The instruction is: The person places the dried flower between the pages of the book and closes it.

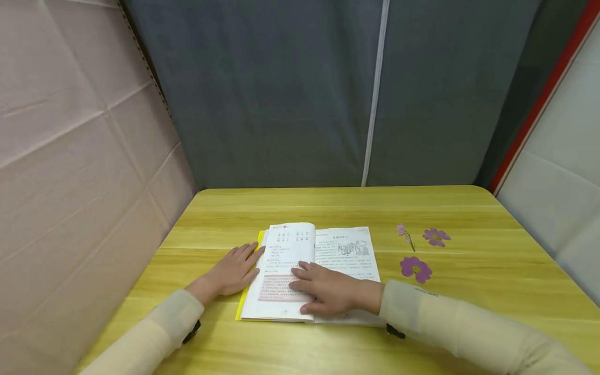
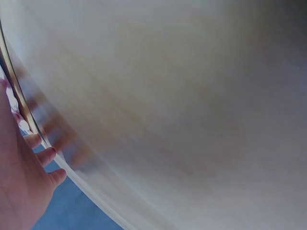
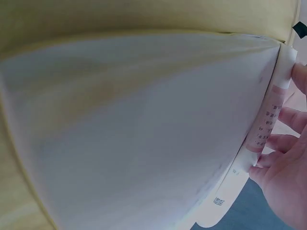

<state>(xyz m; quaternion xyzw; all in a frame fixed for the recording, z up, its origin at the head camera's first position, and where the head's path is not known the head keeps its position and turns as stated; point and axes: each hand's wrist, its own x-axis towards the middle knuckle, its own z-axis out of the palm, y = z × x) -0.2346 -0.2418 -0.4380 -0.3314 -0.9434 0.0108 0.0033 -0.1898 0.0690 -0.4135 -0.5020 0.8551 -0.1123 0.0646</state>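
An open book with printed pages and a yellow cover edge lies on the wooden table. Along its left edge rests my left hand, its fingers extended and the fingertips at the page edge. My right hand lies across the lower middle, palm down with fingers spread, touching the left page near the spine. In the right wrist view, the fingers of the right hand are on the curved page beside a pink text block. The left wrist view is mostly blurred, with the left hand at its lower left.
To the right of the book lie two flat purple flowers and a small pink flower sprig. A dark grey curtain hangs behind the table. Pale cloth walls stand at both sides.
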